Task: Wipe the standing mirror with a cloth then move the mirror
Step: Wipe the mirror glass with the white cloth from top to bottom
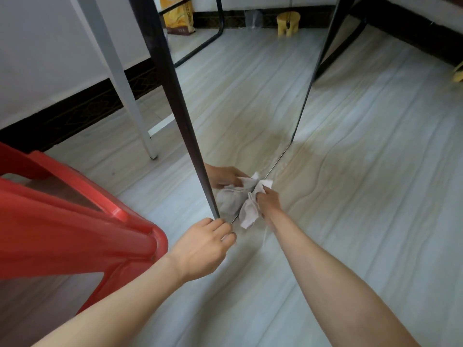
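Pale grey cloth (248, 209) is bunched in the fingers (260, 196) of the right hand (268, 201), which grip it and press it against the bottom edge of the standing mirror (250, 96), just below the centre of the frame. The cloth hangs in crumpled folds down to the floor (363, 159) where the glass meets it, and its reflection, with the reflected hand, shows in the glass right behind it.

Lower and to the left, the left hand (203, 249) has its fingers (215, 224) curled at the lower corner of the mirror's black frame (175, 96); the fingertips touch the foot of the frame, though whether they fully clasp it I cannot tell. Both bare forearms run up from the bottom edge of the picture.

The mirror stands upright on the light, wood-patterned floor, its dark left edge rising diagonally to the top of the frame and its thin right edge rising toward the upper right. A red plastic chair (62, 221) fills the lower left, close beside the left wrist. A grey table leg (120, 78) stands in the upper left, in front of a white wall with a dark skirting (75, 113). At the top sit a yellow sack (178, 16) and a small yellow stool (288, 23).
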Demonstrator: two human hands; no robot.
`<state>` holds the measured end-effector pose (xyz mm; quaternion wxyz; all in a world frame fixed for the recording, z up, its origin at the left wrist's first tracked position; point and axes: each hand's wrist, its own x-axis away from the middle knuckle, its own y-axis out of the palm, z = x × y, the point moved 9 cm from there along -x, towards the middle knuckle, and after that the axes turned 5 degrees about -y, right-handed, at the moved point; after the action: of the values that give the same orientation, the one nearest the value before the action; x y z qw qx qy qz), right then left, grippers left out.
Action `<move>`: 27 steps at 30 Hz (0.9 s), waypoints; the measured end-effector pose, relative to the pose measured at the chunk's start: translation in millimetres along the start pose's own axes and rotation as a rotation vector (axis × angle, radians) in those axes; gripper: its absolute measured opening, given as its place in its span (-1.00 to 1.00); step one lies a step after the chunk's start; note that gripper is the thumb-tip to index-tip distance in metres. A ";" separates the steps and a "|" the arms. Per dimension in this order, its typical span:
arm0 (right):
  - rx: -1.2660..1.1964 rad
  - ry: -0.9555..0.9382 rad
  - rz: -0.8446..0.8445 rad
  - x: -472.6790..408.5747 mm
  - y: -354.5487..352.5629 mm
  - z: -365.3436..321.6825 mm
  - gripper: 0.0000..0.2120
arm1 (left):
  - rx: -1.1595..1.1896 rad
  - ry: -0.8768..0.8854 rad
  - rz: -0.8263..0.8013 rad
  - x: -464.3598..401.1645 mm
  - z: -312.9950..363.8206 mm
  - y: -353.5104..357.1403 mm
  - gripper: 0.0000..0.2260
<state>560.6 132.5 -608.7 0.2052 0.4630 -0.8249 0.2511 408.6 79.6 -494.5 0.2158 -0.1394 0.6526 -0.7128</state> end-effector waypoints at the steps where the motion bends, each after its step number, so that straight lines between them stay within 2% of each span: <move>1: 0.007 -0.055 0.095 9.1 -10.1 -2.6 -0.62 | 0.035 -0.068 -0.022 2.8 -7.6 1.7 -0.75; 3: -0.090 -0.227 0.240 44.4 -25.4 -21.4 -0.57 | 0.106 -0.235 -0.044 8.0 -26.4 0.8 -0.77; 5: -0.110 -0.395 0.296 80.9 -26.2 -34.9 -0.55 | 0.209 -0.422 -0.035 12.9 -47.4 -0.8 -0.79; 7: -0.097 -0.476 0.257 106.9 -10.6 -35.8 -0.57 | 0.342 -0.627 0.001 21.7 -69.5 -3.1 -0.84; 9: -0.068 -0.502 0.139 120.7 18.8 -31.5 -0.52 | 0.447 -0.759 0.029 29.2 -85.3 -2.5 -0.89; 11: 0.004 -0.440 0.065 115.5 44.0 -16.0 -0.45 | 0.528 -0.780 0.057 32.4 -86.5 -6.2 -0.76; 13: 0.006 -0.271 0.048 97.2 54.3 13.3 -0.50 | 0.599 -0.721 0.076 27.2 -77.3 -13.4 -0.62; 15: 0.093 -0.072 -0.013 86.8 59.8 41.2 -0.57 | 0.652 -0.699 0.070 21.7 -68.5 -15.0 -0.63; 17: 0.279 0.003 -0.110 85.3 59.4 54.5 -0.59 | 0.673 -0.727 0.069 19.8 -67.1 -15.1 -0.66; 19: 0.398 -0.040 -0.055 90.9 47.4 44.0 -0.67 | 0.666 -0.729 0.080 19.8 -68.3 -16.0 -0.66; 21: 0.386 -0.098 0.114 98.1 21.8 27.0 -0.73 | 0.672 -0.738 0.072 21.5 -68.0 -15.8 -0.65; 23: 0.268 -0.224 0.230 102.1 6.3 10.8 -0.62 | 0.673 -0.745 0.062 21.7 -66.9 -15.3 -0.65; 25: 0.292 -0.315 0.096 107.9 28.9 3.2 -0.54 | 0.671 -0.750 0.053 21.5 -65.4 -15.7 -0.66; 27: 0.340 -0.283 -0.066 107.4 58.1 19.8 -0.63 | 0.673 -0.756 0.053 20.8 -65.6 -16.4 -0.65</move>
<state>455.8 75.4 -576.0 0.0147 0.5482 -0.7757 0.3122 357.0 127.3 -487.2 0.4879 -0.2938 0.2663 -0.7776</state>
